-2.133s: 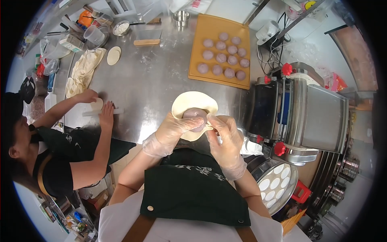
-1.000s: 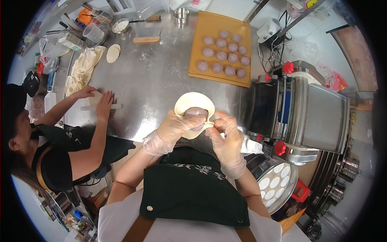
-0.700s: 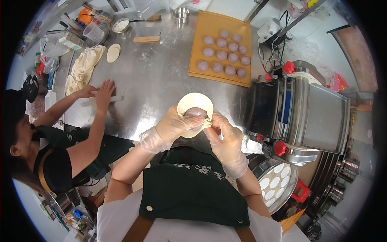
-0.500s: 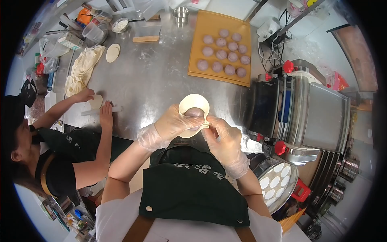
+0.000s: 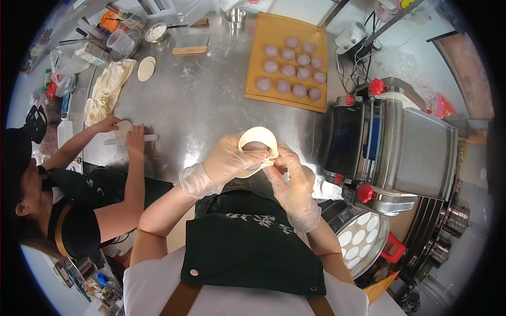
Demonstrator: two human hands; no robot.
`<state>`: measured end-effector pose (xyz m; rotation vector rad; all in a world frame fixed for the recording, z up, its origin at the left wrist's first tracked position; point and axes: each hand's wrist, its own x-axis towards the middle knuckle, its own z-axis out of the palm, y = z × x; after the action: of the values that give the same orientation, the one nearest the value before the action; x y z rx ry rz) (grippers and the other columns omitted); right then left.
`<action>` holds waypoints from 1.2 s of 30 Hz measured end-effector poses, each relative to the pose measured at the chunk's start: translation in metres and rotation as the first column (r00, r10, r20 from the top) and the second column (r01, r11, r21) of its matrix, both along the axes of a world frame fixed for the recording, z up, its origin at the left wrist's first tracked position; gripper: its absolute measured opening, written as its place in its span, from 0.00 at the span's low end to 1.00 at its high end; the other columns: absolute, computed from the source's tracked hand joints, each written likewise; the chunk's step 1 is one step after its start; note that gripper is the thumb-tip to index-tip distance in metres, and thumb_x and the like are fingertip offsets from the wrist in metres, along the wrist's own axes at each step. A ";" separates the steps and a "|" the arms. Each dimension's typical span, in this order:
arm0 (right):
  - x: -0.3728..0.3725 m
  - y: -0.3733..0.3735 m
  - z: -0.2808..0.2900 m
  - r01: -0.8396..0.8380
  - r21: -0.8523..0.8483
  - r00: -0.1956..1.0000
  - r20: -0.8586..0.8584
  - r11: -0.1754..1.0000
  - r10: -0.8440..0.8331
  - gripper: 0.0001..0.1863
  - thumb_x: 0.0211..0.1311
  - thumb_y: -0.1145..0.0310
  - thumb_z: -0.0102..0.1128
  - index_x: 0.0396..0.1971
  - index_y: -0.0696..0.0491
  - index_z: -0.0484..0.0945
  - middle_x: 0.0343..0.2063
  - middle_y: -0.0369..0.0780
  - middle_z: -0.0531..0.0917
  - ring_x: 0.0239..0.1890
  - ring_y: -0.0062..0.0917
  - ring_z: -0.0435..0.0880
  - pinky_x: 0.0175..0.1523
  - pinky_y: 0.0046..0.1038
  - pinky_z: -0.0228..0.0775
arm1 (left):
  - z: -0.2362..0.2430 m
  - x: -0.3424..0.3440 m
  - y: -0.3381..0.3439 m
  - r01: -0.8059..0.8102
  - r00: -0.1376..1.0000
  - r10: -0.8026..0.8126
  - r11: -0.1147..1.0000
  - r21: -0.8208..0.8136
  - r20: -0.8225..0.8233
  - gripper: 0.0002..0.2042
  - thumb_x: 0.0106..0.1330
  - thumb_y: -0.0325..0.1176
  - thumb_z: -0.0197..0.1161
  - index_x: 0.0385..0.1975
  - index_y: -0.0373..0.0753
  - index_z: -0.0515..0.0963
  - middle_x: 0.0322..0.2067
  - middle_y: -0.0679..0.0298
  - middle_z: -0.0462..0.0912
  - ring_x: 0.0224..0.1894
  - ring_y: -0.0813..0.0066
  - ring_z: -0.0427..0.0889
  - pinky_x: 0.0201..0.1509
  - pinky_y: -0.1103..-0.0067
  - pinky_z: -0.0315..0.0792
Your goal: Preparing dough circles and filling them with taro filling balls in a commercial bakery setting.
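Observation:
In a clear plastic glove, my left hand [image 5: 227,159] cups a round, pale dough wrapper [image 5: 263,132] with a purple filling ball [image 5: 256,148] inside it. The left thumb presses on the filling. Fingers of my gloved right hand [image 5: 289,176] pinch the wrapper's right edge, where small pleats gather. The wrapper's far side stands up as an unsealed rim around the filling. Both hands are held above the near edge of the steel table [image 5: 200,100]. Part of the filling is hidden by the thumb.
A yellow board [image 5: 255,79] with several purple balls lies far right. A dough machine with red knobs [image 5: 369,142] stands right, above a round steamer tray [image 5: 363,239]. At left a co-worker rolls dough with a white rolling pin [image 5: 150,138]. Beyond lie a dough pile [image 5: 108,87] and scraper [image 5: 191,44].
The wrapper has shifted slightly right, and its opening is drawn in a little around the filling. The right fingers have curled closer. The co-worker's rolling pin has moved farther away over the dough.

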<state>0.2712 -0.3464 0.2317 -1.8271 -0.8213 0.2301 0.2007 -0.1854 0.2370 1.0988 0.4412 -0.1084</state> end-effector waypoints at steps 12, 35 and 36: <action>0.001 -0.002 -0.004 -0.050 0.071 0.994 0.104 0.996 0.043 0.15 0.54 0.78 0.64 0.43 0.57 0.76 0.26 0.44 0.83 0.22 0.34 0.83 0.26 0.28 0.74 | 0.007 -0.002 0.001 0.057 0.998 -0.057 0.998 -0.029 0.008 0.15 0.68 0.33 0.58 0.51 0.35 0.74 0.38 0.68 0.79 0.41 0.85 0.75 0.46 0.84 0.71; 0.005 -0.001 0.012 -0.101 0.029 0.967 0.239 0.994 0.092 0.13 0.52 0.79 0.66 0.37 0.58 0.75 0.22 0.42 0.82 0.18 0.29 0.81 0.24 0.26 0.72 | 0.016 0.001 0.013 0.274 0.938 -0.323 0.911 0.308 0.123 0.20 0.69 0.30 0.55 0.60 0.37 0.67 0.51 0.64 0.73 0.50 0.78 0.73 0.56 0.80 0.68; 0.006 -0.001 0.011 -0.107 0.034 0.951 0.295 0.994 0.093 0.12 0.52 0.80 0.66 0.37 0.58 0.75 0.22 0.42 0.82 0.18 0.29 0.81 0.24 0.26 0.72 | 0.019 0.000 0.013 0.290 0.950 -0.293 0.956 0.043 0.111 0.20 0.68 0.29 0.56 0.61 0.38 0.67 0.51 0.64 0.74 0.51 0.77 0.73 0.57 0.80 0.68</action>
<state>0.2769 -0.3478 0.2432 -1.7989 -1.1183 0.0011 0.2010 -0.1721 0.2556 1.1843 0.1731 -0.2987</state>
